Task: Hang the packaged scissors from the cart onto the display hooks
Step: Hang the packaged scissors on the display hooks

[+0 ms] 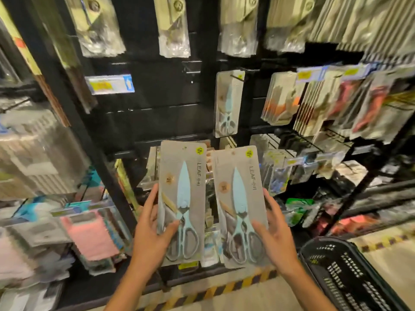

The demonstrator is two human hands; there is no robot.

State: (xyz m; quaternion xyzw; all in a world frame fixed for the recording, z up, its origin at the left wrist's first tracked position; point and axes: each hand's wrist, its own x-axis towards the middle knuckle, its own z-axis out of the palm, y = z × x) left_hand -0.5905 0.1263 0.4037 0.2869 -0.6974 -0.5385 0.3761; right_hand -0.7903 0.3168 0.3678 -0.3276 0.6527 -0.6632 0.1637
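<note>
Both hands are raised before the black display wall, each holding one pack of scissors upright; the left hand, at about seven o'clock from centre, pinches the left pack with thumb across the front and fingers behind its edge; the right hand, at about five o'clock, grips the right pack the same way along its outer edge; the two cards stand just beside each other, hang-holes at the top. A matching pack already hangs on a hook at about one o'clock, above the right pack; a dark basket sits low at four o'clock. My judgement is that the risk lies in threading; with both hands occupied, neither can steady a card while its small hole meets the hook tip, so a pack could miss, twist in a one-edge grip, and slip to the floor; nudging the hanging pack could also knock it off its hook; blur hides whether nearby hooks are free.
</note>
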